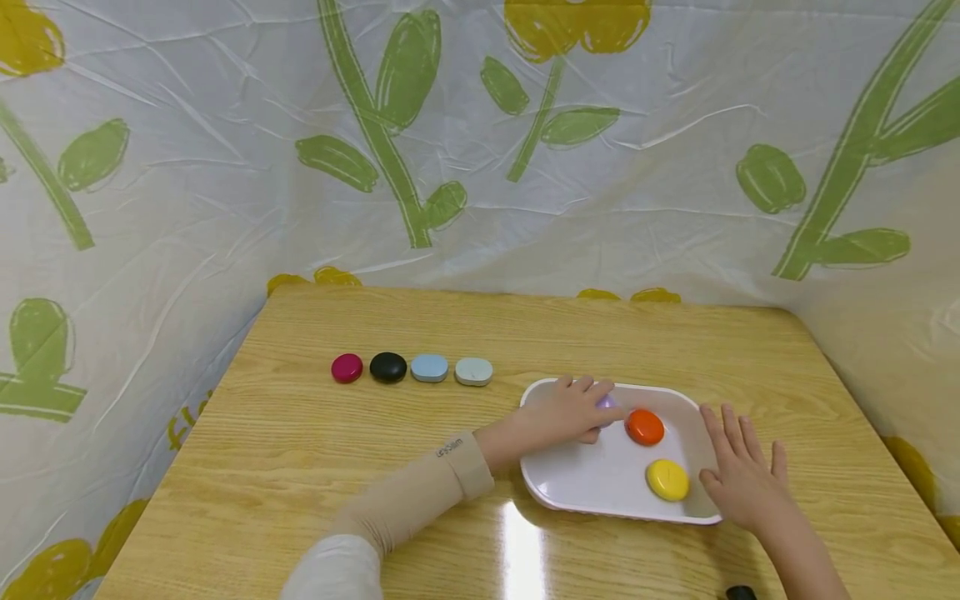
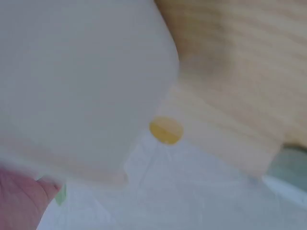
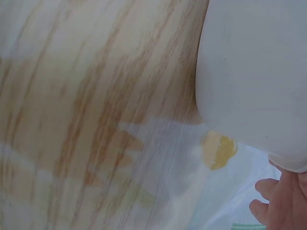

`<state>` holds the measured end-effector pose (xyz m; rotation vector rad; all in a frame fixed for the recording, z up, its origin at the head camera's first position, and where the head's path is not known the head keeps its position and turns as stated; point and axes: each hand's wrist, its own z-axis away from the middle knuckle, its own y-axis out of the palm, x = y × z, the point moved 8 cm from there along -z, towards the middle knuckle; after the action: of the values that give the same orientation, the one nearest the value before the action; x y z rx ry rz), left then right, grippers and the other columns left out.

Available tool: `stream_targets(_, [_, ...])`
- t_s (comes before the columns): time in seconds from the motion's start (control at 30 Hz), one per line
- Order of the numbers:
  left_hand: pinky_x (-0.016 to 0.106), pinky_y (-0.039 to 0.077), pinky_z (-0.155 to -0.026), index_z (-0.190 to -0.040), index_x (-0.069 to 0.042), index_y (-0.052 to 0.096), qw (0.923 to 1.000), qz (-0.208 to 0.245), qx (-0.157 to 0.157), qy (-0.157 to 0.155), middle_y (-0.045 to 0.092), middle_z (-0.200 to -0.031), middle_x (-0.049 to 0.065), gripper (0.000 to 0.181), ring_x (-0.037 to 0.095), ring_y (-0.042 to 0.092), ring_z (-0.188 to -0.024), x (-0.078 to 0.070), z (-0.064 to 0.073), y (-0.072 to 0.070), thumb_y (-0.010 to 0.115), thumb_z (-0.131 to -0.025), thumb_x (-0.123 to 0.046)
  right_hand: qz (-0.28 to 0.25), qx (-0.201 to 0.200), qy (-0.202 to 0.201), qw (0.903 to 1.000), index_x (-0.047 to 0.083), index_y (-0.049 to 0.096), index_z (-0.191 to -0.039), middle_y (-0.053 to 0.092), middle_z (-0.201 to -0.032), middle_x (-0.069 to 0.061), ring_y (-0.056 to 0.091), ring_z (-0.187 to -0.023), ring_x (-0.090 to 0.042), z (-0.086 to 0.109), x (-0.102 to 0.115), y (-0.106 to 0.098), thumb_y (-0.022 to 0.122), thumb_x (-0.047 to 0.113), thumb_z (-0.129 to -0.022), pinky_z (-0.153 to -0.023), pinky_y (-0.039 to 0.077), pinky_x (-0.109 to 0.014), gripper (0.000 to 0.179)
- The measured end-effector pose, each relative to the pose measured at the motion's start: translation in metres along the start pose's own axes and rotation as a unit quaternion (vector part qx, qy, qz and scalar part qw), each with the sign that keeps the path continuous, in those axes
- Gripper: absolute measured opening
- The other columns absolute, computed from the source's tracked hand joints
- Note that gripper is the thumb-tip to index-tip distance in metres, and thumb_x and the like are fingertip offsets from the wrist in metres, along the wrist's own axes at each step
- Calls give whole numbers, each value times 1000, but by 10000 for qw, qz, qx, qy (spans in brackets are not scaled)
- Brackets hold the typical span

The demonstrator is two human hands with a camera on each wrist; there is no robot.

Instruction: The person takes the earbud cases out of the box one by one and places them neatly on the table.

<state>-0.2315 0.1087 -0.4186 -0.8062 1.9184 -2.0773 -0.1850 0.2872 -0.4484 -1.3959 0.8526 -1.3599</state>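
Note:
My left hand (image 1: pixel 566 410) is over the left part of a white tray (image 1: pixel 585 487), its fingers spread. Beneath its fingertips a purple rounded piece (image 1: pixel 606 404) shows partly; the rest of it is covered. To its right in the tray lie a red-orange disc (image 1: pixel 645 427) and a yellow disc (image 1: pixel 667 480). My right hand (image 1: pixel 746 479) is at the tray's right end with straight, spread fingers, touching or very near the rim. In the right wrist view, part of that hand (image 3: pixel 283 196) shows beside the tray's outer wall (image 3: pixel 254 72).
Left of the tray, a row on the wooden table (image 1: pixel 300 467) holds a crimson disc (image 1: pixel 347 367), a black disc (image 1: pixel 387 367), a light-blue oblong piece (image 1: pixel 429 367) and a pale grey-green oblong piece (image 1: pixel 474 372). A small black object (image 1: pixel 741 592) is at the front edge. Flower-patterned cloth (image 1: pixel 480 250) surrounds the table.

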Motion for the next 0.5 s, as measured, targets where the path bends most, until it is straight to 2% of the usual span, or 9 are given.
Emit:
stream_targets(0.13, [27, 45, -79, -132, -35, 40, 9984, -296, -432, -197, 40, -127, 2, 38, 15, 49, -104, 17, 20, -13, 43, -94, -37, -17, 6, -3, 10000, 17, -13, -146, -21, -148, -17, -22, -133, -38, 0, 1, 0, 44, 13, -87, -93, -25, -61, 82])
stream_targets(0.2, [27, 43, -78, -130, -34, 42, 9975, -265, -552, -347, 41, -126, 2, 37, 16, 48, -104, 27, 32, -14, 45, -93, -37, -22, 18, 8, 10000, 17, -13, -146, -21, -148, -17, -21, -133, -38, 0, 1, -1, 44, 13, -87, -93, -25, -61, 82])
stream_targets(0.3, [28, 43, -76, -129, -34, 44, 9954, -340, -667, -600, 43, -124, 1, 37, 16, 49, -102, 41, 52, -12, 46, -92, -37, -18, 8, -1, 10000, 16, -12, -146, -20, -148, -18, -21, -133, -38, -1, 2, -1, 44, 13, -87, -93, -24, -61, 81])
stream_targets(0.5, [29, 45, -71, -121, -30, 47, 9913, -387, -732, -1027, 46, -116, 1, 30, 16, 52, -94, 64, 87, 3, 46, -93, -37, 8, 32, -3, 10000, 17, -13, -146, -20, -148, -18, -22, -132, -39, 0, 1, 0, 45, 14, -88, -93, -23, -62, 82])
